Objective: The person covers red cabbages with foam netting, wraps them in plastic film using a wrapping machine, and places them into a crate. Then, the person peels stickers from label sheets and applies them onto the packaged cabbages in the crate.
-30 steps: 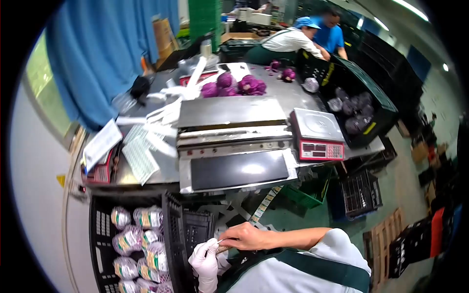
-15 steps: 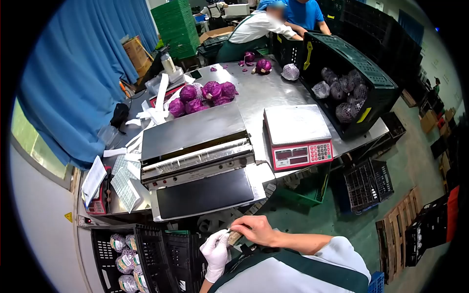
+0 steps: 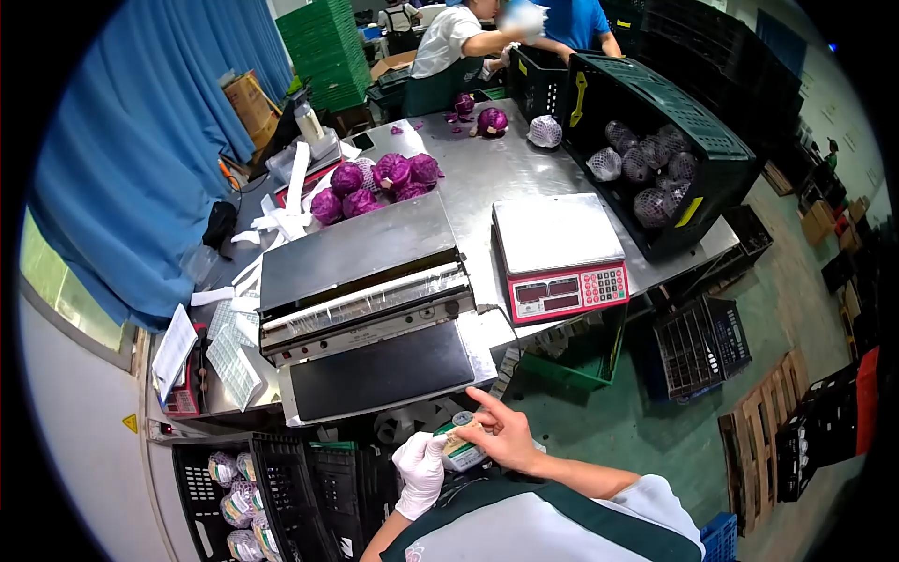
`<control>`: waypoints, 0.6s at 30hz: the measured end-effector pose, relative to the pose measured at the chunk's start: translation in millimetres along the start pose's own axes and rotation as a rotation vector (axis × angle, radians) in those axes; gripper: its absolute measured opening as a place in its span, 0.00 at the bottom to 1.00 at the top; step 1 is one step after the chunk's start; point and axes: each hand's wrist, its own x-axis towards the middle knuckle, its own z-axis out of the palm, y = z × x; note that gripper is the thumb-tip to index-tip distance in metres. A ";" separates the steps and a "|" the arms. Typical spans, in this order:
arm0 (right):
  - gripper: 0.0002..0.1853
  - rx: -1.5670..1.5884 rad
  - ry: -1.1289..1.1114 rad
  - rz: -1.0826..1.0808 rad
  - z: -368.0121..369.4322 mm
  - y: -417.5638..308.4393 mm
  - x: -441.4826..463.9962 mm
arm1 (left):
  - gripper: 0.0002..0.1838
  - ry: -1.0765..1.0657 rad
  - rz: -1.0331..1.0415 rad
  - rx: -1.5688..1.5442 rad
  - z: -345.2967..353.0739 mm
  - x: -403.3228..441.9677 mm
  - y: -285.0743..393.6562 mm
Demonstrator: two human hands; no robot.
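Note:
My left hand (image 3: 419, 475), in a white glove, is closed on the edge of a green-and-white printed label piece (image 3: 463, 457), low in front of my apron. My bare right hand (image 3: 506, 436) is beside it on the right, its index finger stretched out and another finger against the piece. A small round greyish part (image 3: 462, 419) shows at the top of the piece, between the fingers. The exact form of the piece is partly hidden by my hands. Just beyond my hands is the film-wrapping machine (image 3: 365, 281) with its black plate (image 3: 379, 377).
A red scale (image 3: 562, 248) stands right of the machine. Red cabbages (image 3: 361, 201) lie behind it. A tipped dark crate (image 3: 670, 112) holds netted cabbages. A black crate (image 3: 253, 468) with wrapped, labelled ones is at lower left. Co-workers (image 3: 449, 47) stand across the table.
My right index finger has lifted and spread from the earlier pinch. The green-and-white face of the piece now shows. A co-worker has straightened up, an arm raised.

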 end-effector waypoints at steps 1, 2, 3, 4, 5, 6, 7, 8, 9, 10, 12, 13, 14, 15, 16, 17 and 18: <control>0.23 0.048 -0.021 0.073 0.4 1.0 -1.3 | 0.16 -0.002 0.006 -0.017 0.0 -2.4 -0.7; 0.21 0.099 -0.043 0.150 1.0 1.3 -2.4 | 0.15 -0.005 0.009 -0.031 0.1 -5.5 -1.5; 0.16 0.129 -0.080 0.201 0.6 1.1 -3.8 | 0.14 -0.017 0.019 -0.017 -1.2 -7.9 -2.1; 0.12 0.141 -0.060 0.241 2.9 1.7 -5.1 | 0.10 -0.038 0.010 -0.018 -3.0 -9.9 -2.3; 0.11 0.139 -0.042 0.284 3.5 8.6 -7.3 | 0.08 -0.016 0.018 -0.024 -2.2 -11.5 -3.6; 0.11 0.141 -0.023 0.333 4.2 17.3 -11.4 | 0.05 0.003 0.020 -0.026 -1.2 -14.0 -6.7; 0.10 0.125 -0.005 0.331 6.4 19.9 -14.7 | 0.03 -0.008 -0.006 -0.002 -2.0 -17.7 -13.0; 0.09 0.108 -0.006 0.343 6.5 24.9 -18.0 | 0.03 -0.013 -0.012 0.032 -2.6 -21.8 -19.7; 0.09 0.109 0.032 0.356 9.5 21.4 -20.2 | 0.03 -0.033 -0.026 0.028 -3.7 -23.3 -21.9; 0.08 0.109 0.071 0.374 12.3 18.8 -22.6 | 0.03 -0.084 -0.073 0.005 -5.5 -24.6 -23.5; 0.08 0.142 0.120 0.388 9.4 34.5 -23.1 | 0.04 -0.253 -0.181 -0.039 -11.3 -27.4 -27.9; 0.08 0.092 0.170 0.362 3.6 44.2 -20.3 | 0.07 -0.270 -0.250 -0.089 -12.0 -26.0 -24.7; 0.08 0.037 0.218 0.327 -5.5 54.4 -15.0 | 0.09 -0.282 -0.312 -0.143 -10.6 -22.6 -21.7; 0.08 0.015 0.246 0.342 -17.0 63.7 -7.3 | 0.11 -0.296 -0.297 -0.138 -10.8 -20.8 -24.4; 0.08 -0.008 0.274 0.354 -29.3 73.8 0.5 | 0.14 -0.309 -0.279 -0.133 -13.0 -20.0 -28.0; 0.08 -0.026 0.282 0.348 -42.6 88.6 8.0 | 0.13 -0.296 -0.298 -0.153 -15.2 -20.5 -30.7; 0.09 -0.044 0.290 0.342 -53.3 98.8 14.3 | 0.13 -0.308 -0.317 -0.145 -18.0 -21.7 -34.5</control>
